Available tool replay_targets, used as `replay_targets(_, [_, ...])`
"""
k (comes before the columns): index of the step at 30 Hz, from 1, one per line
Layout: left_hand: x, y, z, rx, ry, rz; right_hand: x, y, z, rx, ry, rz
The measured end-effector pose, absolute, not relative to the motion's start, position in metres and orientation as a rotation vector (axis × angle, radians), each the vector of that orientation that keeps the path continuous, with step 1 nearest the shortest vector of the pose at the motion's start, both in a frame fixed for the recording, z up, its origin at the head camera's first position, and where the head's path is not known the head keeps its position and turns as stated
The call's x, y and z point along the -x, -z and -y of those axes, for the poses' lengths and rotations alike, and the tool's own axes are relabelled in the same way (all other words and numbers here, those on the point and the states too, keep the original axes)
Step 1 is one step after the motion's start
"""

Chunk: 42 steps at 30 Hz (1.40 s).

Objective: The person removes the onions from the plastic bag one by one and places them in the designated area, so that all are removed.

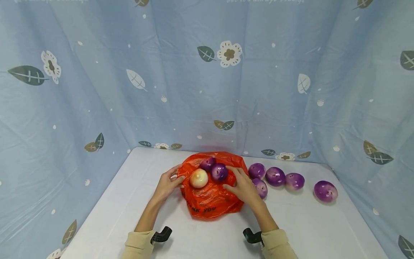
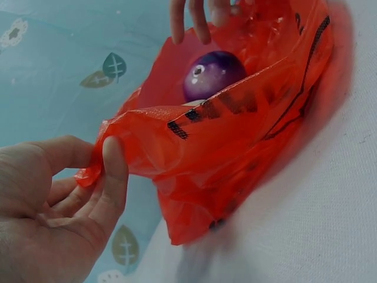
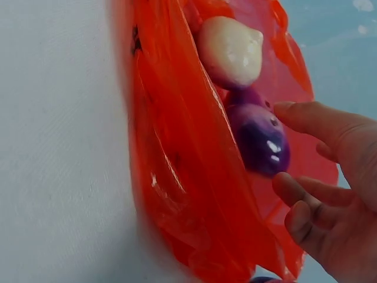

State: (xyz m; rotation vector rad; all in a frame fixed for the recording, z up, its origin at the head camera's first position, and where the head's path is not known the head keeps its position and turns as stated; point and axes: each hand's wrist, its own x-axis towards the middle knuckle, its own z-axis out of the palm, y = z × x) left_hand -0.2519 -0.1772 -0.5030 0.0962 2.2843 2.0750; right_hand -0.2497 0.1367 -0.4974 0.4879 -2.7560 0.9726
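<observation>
A red plastic bag [image 1: 210, 201] with black lettering lies mouth-up on the white table. In it sit a pale, partly purple fruit-like ball [image 1: 198, 178] and two glossy purple ones; the nearer purple ball [image 1: 219, 172] shows clearly in both wrist views. My left hand [image 1: 168, 185] pinches the bag's left rim between thumb and fingers, plainest in the left wrist view [image 2: 76, 194]. Inside the bag's right side, my right hand [image 1: 244, 185] has its fingers spread beside the nearer purple ball. Whether its fingertips touch the ball, I cannot tell.
Several purple-and-white balls lie right of the bag: one [image 1: 260, 188] beside my right wrist, others [image 1: 275, 176] behind it, and one [image 1: 325, 191] farther right. A blue patterned curtain [image 1: 194, 90] closes off the table's back and sides.
</observation>
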Motion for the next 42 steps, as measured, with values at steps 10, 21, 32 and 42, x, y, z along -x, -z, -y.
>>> replay_targets(10, [0.252, 0.503, 0.178, -0.1, -2.077, -2.279, 0.265, 0.505, -0.125, -0.439, -0.876, 2.795])
replay_targets(21, [0.253, 0.503, 0.178, -0.124, -2.074, -2.292, 0.279, 0.505, -0.117, -0.367, -0.85, 2.908])
replay_targets(32, [0.253, 0.502, 0.177, -0.116, -2.062, -2.293, 0.288, 0.505, -0.106, -0.392, -0.747, 2.94])
replay_targets(42, [0.252, 0.502, 0.177, -0.113, -2.074, -2.293, 0.289, 0.509, -0.105, -0.382, -0.711, 2.934])
